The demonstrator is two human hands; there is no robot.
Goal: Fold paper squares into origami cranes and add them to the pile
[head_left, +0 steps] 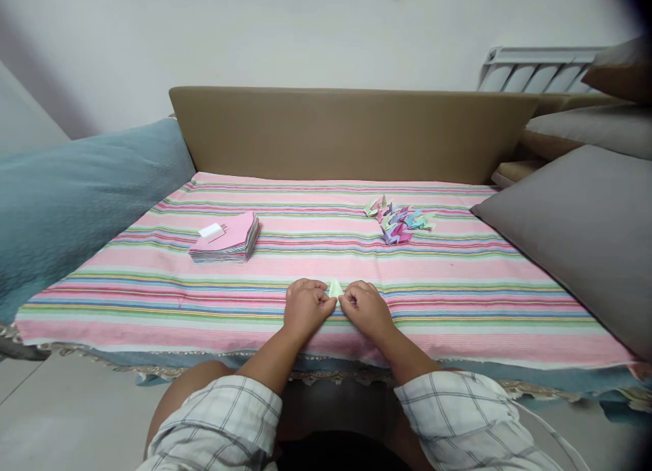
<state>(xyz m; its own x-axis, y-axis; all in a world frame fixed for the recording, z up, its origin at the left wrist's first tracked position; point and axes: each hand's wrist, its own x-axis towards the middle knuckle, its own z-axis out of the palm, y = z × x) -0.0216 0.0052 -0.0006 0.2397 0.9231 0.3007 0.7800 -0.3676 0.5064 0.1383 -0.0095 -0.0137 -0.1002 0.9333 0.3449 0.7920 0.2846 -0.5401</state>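
Note:
A small piece of pale green folded paper [335, 288] stands between my two hands, its pointed end away from me. My left hand [306, 306] pinches its lower left side with thumb and fingers. On the opposite side, my right hand [367, 309] is closed on the lower right corner. Both hands rest low over the striped cloth [316, 240]. Beyond them to the right lies a loose group of folded paper cranes [400, 224] in pink, purple, green and blue. The paper's lower edge is partly covered by my thumbs.
At left on the cloth sits a stack of coloured paper [229, 240], pink on top, with a white charger plug [212, 232] lying on it. A brown backrest [351, 134] closes off the far side. Grey cushions [575, 233] stand at right, a blue-covered armrest [96, 192] at left.

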